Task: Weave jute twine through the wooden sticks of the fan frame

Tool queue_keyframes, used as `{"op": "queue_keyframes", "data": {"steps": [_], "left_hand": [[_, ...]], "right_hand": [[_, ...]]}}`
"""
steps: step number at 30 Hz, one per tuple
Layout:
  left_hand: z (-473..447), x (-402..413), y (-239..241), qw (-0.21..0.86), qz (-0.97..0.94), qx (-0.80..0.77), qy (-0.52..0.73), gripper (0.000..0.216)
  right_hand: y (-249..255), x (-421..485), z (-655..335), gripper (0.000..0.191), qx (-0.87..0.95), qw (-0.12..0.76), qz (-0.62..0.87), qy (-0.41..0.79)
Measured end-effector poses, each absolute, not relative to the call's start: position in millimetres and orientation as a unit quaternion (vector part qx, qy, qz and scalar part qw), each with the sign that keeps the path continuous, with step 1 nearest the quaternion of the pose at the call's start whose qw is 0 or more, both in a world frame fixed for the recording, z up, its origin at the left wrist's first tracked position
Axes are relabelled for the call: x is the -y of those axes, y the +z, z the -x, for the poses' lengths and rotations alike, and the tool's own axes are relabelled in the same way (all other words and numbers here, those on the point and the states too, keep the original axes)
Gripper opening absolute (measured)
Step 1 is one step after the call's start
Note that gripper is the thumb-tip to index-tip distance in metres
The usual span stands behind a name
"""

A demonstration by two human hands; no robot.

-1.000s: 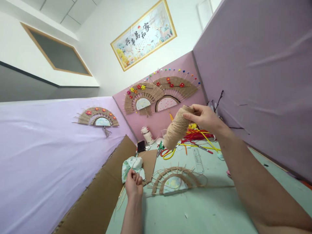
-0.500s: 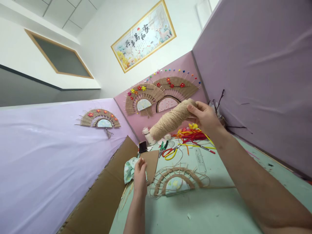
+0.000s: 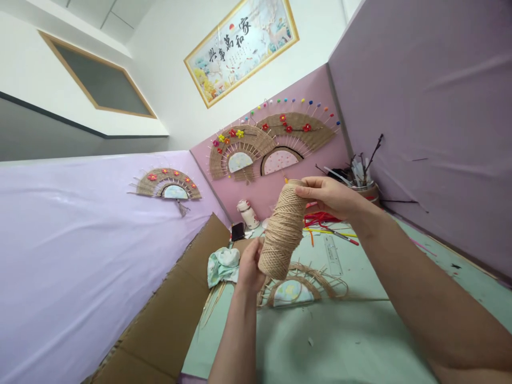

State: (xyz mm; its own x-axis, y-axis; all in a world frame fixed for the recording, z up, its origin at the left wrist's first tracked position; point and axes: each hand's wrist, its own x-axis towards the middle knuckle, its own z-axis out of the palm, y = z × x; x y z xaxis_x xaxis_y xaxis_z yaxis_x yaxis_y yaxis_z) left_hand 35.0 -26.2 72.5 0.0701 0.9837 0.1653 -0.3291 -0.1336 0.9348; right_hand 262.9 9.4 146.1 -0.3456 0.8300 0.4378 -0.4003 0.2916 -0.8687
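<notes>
A tilted spool of beige twine (image 3: 283, 232) hangs above the table between both hands. My right hand (image 3: 326, 194) is closed on its upper end, thumb on the front. My left hand (image 3: 250, 266) is at its lower left end, closed against it; the spool hides part of the fingers. Below lies a half-round fan (image 3: 294, 292) of thin sticks, with brown twine woven through and a pale patterned centre. It is partly hidden by the spool. A loose strand runs right from the fan across the table.
A crumpled green-white cloth (image 3: 223, 265) lies left, beside a cardboard sheet (image 3: 160, 312). Behind are a white bottle (image 3: 248, 214), a black object (image 3: 237, 231), red pipe cleaners (image 3: 320, 218), a ruler (image 3: 333, 255) and a pot of twigs (image 3: 370, 193). Finished fans (image 3: 240, 152) hang on the panels.
The spool has swung from slanting to more upright, its lower end coming down. My left hand has moved up and right from beside the cloth to the spool. My right hand still holds the top.
</notes>
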Motion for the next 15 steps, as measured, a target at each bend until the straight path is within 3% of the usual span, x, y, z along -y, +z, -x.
{"op": "queue_keyframes", "data": {"steps": [3,7,10,15], "left_hand": [[-13.7,41.2,83.8,0.505,-0.444,-0.354,0.65,0.042],[-4.5,63.4,81.2,0.462,-0.469,-0.353,0.665,0.042],[2.1,66.7,62.0,0.5,-0.442,-0.382,0.639,0.044],[41.2,45.1,37.6,0.521,-0.314,-0.4,0.686,0.04]], "right_hand": [[145.3,-11.0,-263.6,0.028,0.611,0.612,0.216,0.455],[146.1,-13.4,-259.1,0.026,0.55,0.732,0.254,0.312],[147.5,-17.0,-262.8,0.026,0.501,0.75,0.222,0.371],[148.6,-19.3,-282.6,0.028,0.512,0.632,0.197,0.547]]}}
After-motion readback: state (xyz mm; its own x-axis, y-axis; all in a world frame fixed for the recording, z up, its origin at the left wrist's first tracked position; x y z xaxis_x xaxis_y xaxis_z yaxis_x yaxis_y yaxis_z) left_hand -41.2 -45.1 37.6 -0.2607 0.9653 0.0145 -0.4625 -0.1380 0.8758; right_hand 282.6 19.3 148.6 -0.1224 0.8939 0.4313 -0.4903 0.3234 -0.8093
